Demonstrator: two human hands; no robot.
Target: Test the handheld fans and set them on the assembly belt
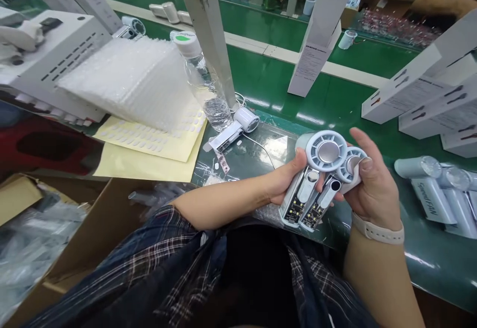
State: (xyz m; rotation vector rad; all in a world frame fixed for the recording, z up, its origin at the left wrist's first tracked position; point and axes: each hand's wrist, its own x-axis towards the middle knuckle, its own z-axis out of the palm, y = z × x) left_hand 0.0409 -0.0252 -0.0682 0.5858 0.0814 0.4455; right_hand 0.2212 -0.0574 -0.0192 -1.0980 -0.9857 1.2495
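You hold two small handheld fans side by side above the near edge of a green workbench (268, 79), both face up with their round heads pointing away from you. Your left hand (285, 181) cups the larger-looking left fan (315, 169) from underneath, fingers curled under its body and thumb along its side. Your right hand (372, 189) is wrapped around the right fan (341, 181), thumb pressed onto the rim of its round head. Both hands are closed firmly on their fans, and the two units touch along their handles.

A water bottle (203, 84) stands upright on the bench beyond your hands, with another fan (238, 126) lying on its side at its base. Sheets of round stickers (149, 139) sit to the left under a stack of bubble wrap (130, 77). More fans (436, 189) lie on the bench at your right, near white cartons (421, 89).

The risk here looks to be a slip: with one fan per hand and the bodies pressed together (the lower ends hang unsupported over the bench edge), easing either grip could let a unit drop towards your lap or the cardboard box (74, 238) below. Rubbing the two housings against each other might also scuff them.
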